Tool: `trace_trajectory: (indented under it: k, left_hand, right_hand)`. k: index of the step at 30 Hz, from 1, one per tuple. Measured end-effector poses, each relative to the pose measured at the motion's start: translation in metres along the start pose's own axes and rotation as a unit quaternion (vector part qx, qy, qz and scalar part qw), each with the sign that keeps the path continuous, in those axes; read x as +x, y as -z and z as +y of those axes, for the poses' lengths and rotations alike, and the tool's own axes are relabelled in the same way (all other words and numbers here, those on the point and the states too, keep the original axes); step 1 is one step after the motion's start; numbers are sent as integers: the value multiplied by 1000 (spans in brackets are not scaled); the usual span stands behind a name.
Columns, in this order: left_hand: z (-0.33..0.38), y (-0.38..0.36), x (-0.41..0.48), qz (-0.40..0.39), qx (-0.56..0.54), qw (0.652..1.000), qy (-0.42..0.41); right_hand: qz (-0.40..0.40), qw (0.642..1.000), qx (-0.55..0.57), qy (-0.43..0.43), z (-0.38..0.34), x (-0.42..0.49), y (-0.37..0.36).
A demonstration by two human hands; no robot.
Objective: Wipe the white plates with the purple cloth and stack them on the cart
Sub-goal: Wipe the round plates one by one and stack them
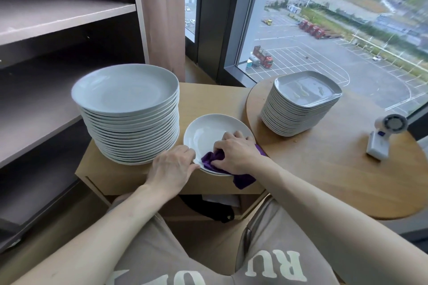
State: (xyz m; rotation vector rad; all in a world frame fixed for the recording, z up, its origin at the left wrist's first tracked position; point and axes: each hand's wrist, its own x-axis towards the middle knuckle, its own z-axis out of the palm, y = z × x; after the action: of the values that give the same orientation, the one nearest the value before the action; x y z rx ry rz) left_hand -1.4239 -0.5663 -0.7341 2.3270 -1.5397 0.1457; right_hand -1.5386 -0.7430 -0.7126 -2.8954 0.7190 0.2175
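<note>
A single white plate (206, 132) lies on the wooden cart (208, 97), at its front right. My right hand (238, 154) grips the bunched purple cloth (212, 159) and presses it on the plate's near side; one end of the cloth hangs over the cart's front edge. My left hand (172, 169) pinches the plate's near left rim. A tall stack of round white plates (127, 111) stands on the cart's left part, close beside the single plate.
A round wooden table (335, 169) adjoins the cart on the right, bearing a stack of squarish grey-white plates (301, 104) and a small white hand-held fan (383, 136). Grey shelves (58, 18) rise at the left. A window is behind.
</note>
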Motion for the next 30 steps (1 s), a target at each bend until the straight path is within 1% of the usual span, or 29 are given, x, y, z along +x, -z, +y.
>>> trace_trajectory:
  k: [6, 12, 15, 18, 20, 23, 26, 30]
  left_hand:
    - [1, 3, 1, -16, -48, 999, 18]
    - [0, 0, -1, -15, -68, 997, 14]
    - [-1, -2, -1, -14, -71, 997, 3]
    - [-1, -2, 0, -12, -62, 998, 0]
    - [0, -2, 0, -8, -51, 999, 0]
    - [0, -1, 1, -9, -47, 999, 2]
    - [0, -1, 0, -6, -42, 999, -1]
    - [-1, -3, 0, 2, -35, 999, -4]
  right_hand:
    - [57, 998, 4, 18, -23, 24, -12]
    - [117, 993, 15, 25, -19, 51, -22]
    - [137, 990, 3, 6, -18, 66, -24]
    - [138, 990, 11, -16, -16, 79, -21]
    - [147, 989, -5, -18, -13, 82, -22]
    - [173, 983, -58, -25, -9, 80, -26]
    - [162, 981, -98, -50, -5, 76, -23]
    - [95, 989, -85, -73, 5, 61, -14]
